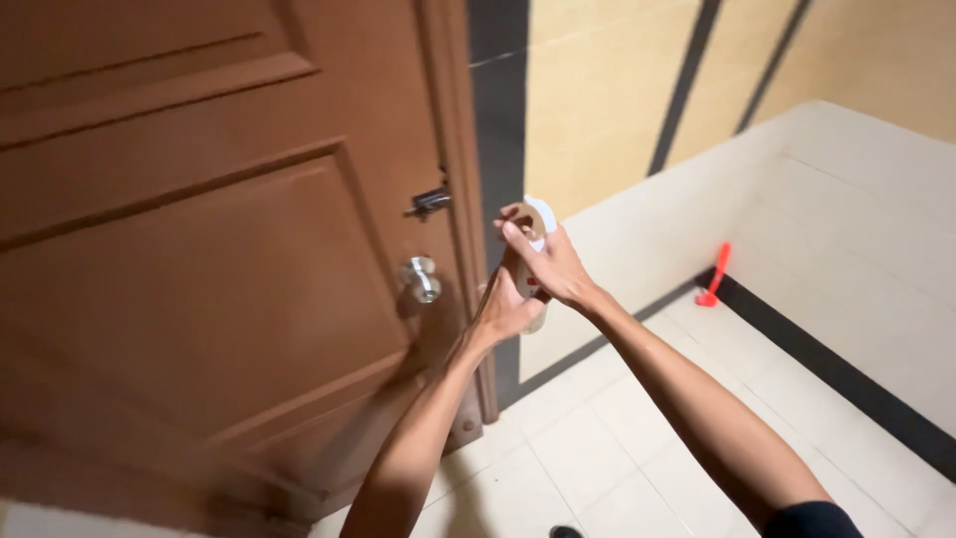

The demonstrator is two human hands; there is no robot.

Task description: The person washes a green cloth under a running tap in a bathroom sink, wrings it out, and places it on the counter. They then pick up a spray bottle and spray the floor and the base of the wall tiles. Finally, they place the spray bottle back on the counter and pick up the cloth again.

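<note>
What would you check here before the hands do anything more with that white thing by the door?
1. Both hands on the white object: ok; left hand holds it from below, right hand from above.
2. What the object is: cannot tell, it is mostly covered.
3. Door shut against its frame: ok, as far as shows.
4. Round metal knob free: ok, no hand touches it.
5. Latch above the knob engaged: cannot tell.
6. Red item on the floor, apart from the hands: ok.

Both arms are extended forward. Left hand (506,309) is held below, fingers curled shut; right hand (553,264) is closed over it, fingers bent.
</note>
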